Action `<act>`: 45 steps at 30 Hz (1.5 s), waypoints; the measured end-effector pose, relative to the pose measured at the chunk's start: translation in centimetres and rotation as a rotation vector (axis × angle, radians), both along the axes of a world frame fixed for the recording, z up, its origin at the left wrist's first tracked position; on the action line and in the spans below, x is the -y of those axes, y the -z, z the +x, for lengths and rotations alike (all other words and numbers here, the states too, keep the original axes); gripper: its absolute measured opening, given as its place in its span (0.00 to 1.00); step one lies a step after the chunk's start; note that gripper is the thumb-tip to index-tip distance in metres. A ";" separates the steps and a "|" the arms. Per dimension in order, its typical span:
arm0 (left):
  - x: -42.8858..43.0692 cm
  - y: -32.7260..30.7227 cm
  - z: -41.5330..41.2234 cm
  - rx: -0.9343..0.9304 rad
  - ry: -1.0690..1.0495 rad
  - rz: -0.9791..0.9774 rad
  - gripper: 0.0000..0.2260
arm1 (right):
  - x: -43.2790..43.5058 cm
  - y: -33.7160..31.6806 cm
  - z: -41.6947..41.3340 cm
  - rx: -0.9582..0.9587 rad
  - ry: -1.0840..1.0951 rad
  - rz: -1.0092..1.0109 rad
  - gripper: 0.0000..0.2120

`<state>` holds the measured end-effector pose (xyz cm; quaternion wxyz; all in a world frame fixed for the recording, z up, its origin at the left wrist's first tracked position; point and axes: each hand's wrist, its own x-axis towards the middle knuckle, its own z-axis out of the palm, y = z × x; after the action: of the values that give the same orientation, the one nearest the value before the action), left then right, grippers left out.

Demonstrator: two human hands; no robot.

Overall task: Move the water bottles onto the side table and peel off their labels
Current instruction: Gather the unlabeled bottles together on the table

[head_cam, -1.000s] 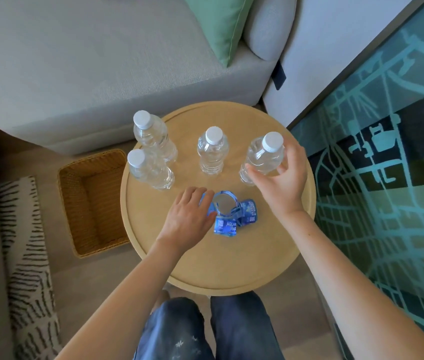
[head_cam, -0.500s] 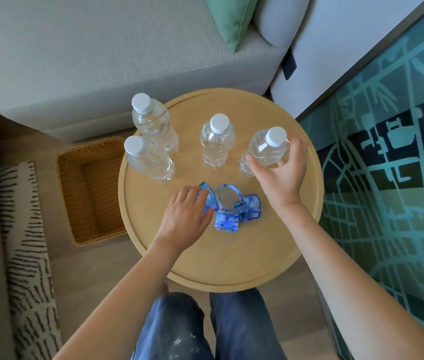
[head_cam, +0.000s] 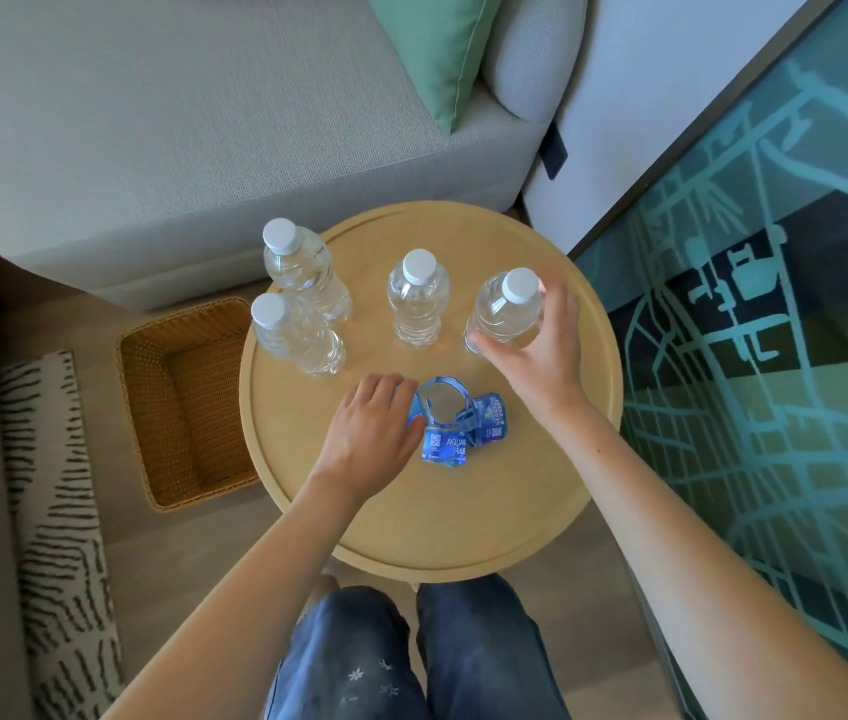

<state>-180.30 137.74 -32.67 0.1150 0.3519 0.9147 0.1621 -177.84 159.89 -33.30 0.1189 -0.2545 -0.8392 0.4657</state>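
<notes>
Nearest the viewer on the round wooden side table (head_cam: 411, 517), the left hand (head_cam: 370, 439) lies palm-down, its curled fingers touching a loose heap of peeled blue labels (head_cam: 455, 426). Just beyond, the right hand (head_cam: 541, 350) wraps spread fingers around the rightmost bottle (head_cam: 502, 317), upright and bare. Three more bare, capped bottles (head_cam: 416, 298) stand farther back, so peeling looks finished; the next move likely calls for gathering the labels, perhaps into the wicker basket (head_cam: 188, 402) beside the table.
</notes>
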 end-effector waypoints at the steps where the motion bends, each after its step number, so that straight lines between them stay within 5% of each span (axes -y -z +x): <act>1: -0.1 -0.7 -0.2 -0.014 0.010 0.015 0.15 | 0.0 -0.4 0.2 0.002 -0.002 0.001 0.41; 18: -3.5 -10.6 -7.7 -0.168 0.035 0.226 0.20 | 0.1 -9.4 1.8 0.046 0.026 -0.020 0.37; 22: -4.2 -9.9 -9.2 -0.061 0.021 0.111 0.29 | 0.0 -9.2 1.0 0.099 -0.024 0.108 0.36; 30: -4.8 -7.1 -11.1 0.160 0.043 -0.026 0.37 | 0.3 -6.4 -0.6 0.288 -0.041 -0.011 0.45; 35: -5.7 -5.8 -12.2 0.258 0.071 0.014 0.38 | 0.1 -5.1 -1.8 0.325 -0.024 -0.009 0.42; 39: -6.8 -5.2 -12.8 0.263 0.080 -0.001 0.30 | -0.3 -4.7 -2.4 0.277 -0.017 0.034 0.29; 45: -8.9 -5.9 -14.0 0.228 0.134 0.001 0.25 | -2.6 -5.6 -2.3 0.228 0.022 0.061 0.26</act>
<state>-194.31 146.68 -26.78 0.2286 0.3914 0.8701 0.1934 -180.15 162.48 -27.74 0.0353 -0.3114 -0.8581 0.4067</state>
